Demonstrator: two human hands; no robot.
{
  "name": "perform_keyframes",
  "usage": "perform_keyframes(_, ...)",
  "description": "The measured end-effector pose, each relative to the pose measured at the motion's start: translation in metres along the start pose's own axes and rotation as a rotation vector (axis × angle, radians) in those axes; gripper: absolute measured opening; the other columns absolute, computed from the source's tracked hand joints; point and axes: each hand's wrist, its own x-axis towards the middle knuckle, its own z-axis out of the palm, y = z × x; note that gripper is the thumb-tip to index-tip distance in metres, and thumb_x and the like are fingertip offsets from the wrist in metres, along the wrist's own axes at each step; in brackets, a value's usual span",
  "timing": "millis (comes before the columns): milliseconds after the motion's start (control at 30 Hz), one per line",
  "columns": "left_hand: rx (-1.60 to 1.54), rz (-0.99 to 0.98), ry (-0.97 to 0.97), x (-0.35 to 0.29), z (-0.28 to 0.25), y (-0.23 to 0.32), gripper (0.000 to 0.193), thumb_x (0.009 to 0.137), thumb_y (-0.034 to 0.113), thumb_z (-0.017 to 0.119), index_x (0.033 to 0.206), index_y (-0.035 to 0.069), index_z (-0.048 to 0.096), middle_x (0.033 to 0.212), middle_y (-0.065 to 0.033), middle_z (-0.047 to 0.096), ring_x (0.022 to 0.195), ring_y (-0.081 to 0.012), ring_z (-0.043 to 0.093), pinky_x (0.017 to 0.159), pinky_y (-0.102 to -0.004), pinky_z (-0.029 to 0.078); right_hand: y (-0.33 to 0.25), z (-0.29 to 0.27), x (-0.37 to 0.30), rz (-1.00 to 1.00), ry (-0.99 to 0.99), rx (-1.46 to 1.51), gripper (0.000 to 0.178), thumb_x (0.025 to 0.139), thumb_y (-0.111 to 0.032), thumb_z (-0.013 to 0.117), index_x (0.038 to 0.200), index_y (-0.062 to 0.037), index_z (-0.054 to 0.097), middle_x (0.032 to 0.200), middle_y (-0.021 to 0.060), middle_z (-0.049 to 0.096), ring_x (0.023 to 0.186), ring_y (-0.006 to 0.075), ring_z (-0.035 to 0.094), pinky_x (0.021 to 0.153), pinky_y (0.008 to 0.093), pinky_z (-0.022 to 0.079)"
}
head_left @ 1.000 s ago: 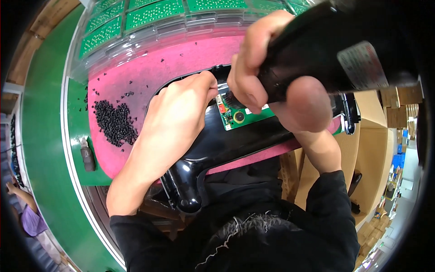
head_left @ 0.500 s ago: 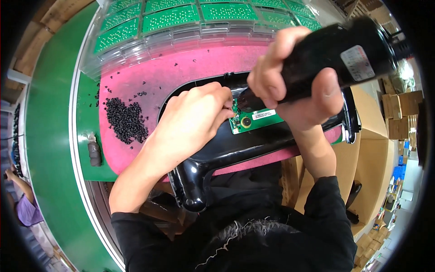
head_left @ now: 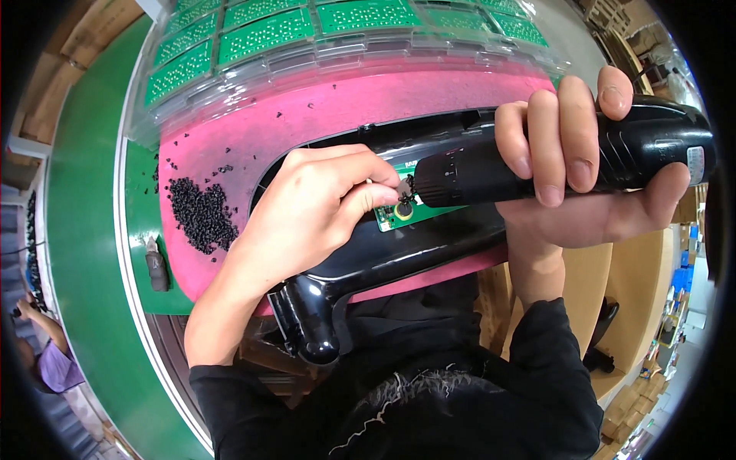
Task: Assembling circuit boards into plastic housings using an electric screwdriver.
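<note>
My right hand (head_left: 571, 165) is wrapped round a black electric screwdriver (head_left: 636, 146), its ribbed collar pointing left. My left hand (head_left: 314, 199) is closed in a pinch just left of that collar. Small black screws (head_left: 406, 201) show at its fingertips. Beneath both hands lies a green circuit board (head_left: 395, 222) with a round coil-like part, set in a long glossy black plastic housing (head_left: 399, 257). The housing has a rounded handle-like end (head_left: 318, 349) toward me. The driver's tip is hidden.
Loose black screws (head_left: 201, 215) are heaped on a pink mat (head_left: 253, 123). Stacked clear trays (head_left: 299, 57) of green boards stand at the back. A dark wrapped tool (head_left: 157, 268) lies on the green table (head_left: 84, 253). An open carton (head_left: 629, 299) is at right; another person (head_left: 54, 360) is far left.
The screwdriver has swung from a slant to nearly level in the picture, its rear end moving down and right. My left fingers have shifted slightly, and the screws by them now show.
</note>
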Motion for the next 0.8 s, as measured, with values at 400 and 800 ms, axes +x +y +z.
perform_keyframes(400,0.049,0.016,-0.065,0.002,-0.002,0.008,0.025,0.074,0.005,0.082,0.093,-0.004,0.068,0.082,-0.0123,0.069,0.070,-0.0214,0.067,0.064,-0.0306,0.053,0.009,-0.003,0.008,0.046,-0.131,0.179,0.064,0.090,-0.067,0.055,0.122,-0.0111,0.050,0.076,-0.0035,0.055,0.059,0.0088,0.056,0.062,0.0262,0.043)
perform_keyframes(800,0.166,0.109,0.314,0.005,-0.003,-0.002,0.003,0.089,0.002,0.069,0.090,-0.001,0.069,0.078,-0.0119,0.070,0.071,-0.0255,0.071,0.065,-0.0316,0.055,0.014,0.002,-0.007,0.284,-0.055,0.033,0.068,0.088,-0.071,0.055,0.109,-0.0063,0.046,0.064,0.0002,0.051,0.044,0.0090,0.045,0.045,0.0248,0.037)
